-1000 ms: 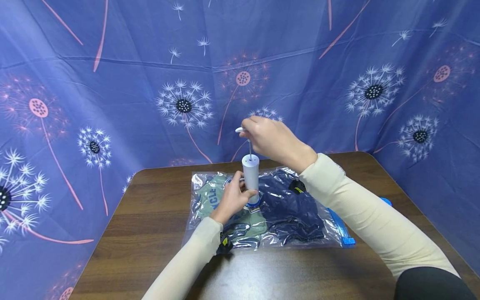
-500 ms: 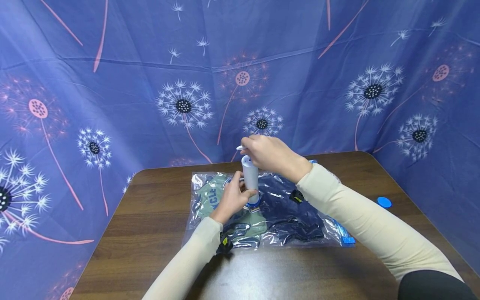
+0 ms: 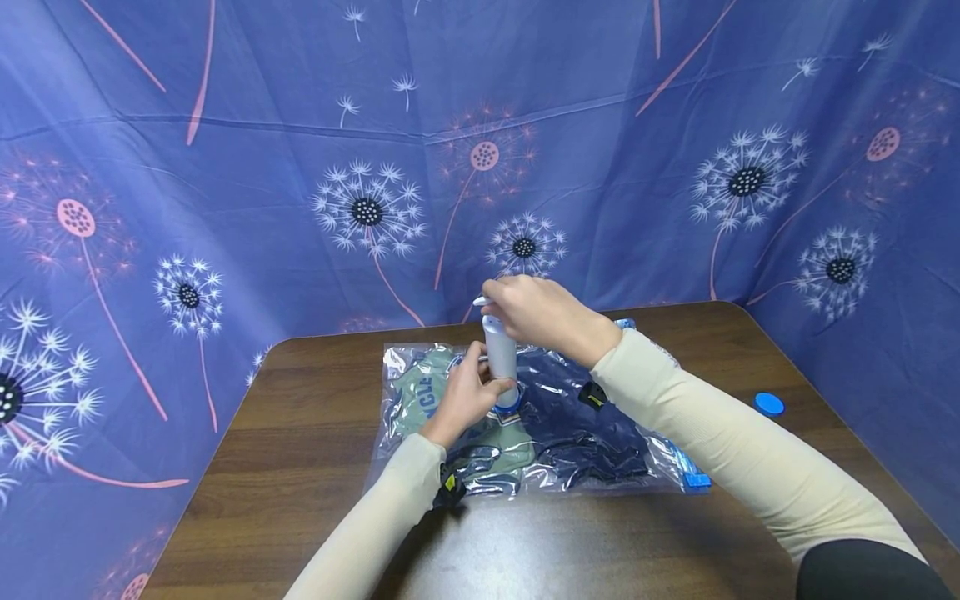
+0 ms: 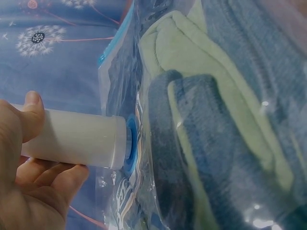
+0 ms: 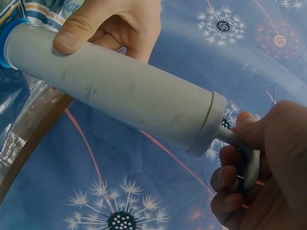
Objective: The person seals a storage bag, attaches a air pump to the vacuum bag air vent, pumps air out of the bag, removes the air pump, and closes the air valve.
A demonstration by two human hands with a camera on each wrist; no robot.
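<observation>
A white hand pump (image 3: 501,354) stands upright on the blue valve (image 3: 507,407) of a clear vacuum storage bag (image 3: 540,483). Folded green and navy clothes (image 3: 577,417) fill the bag. My left hand (image 3: 467,396) grips the pump's barrel low down, thumb across its front. With curled fingers my right hand (image 3: 543,312) holds the pump's T-shaped handle (image 5: 252,167), just above the barrel's top cap. Only a short length of rod shows there in the right wrist view. In the left wrist view the barrel's lower end (image 4: 117,143) meets the blue valve.
A round blue cap (image 3: 768,404) lies on the wooden table (image 3: 300,450) at the right. The bag's blue zip edge (image 3: 693,471) runs along its right side, partly under my right forearm. A blue dandelion-print cloth (image 3: 262,250) hangs behind and beside the table.
My right hand has moved down with the handle, so the long rod seen earlier is now nearly all inside the barrel. The left hand keeps its grip in the same place.
</observation>
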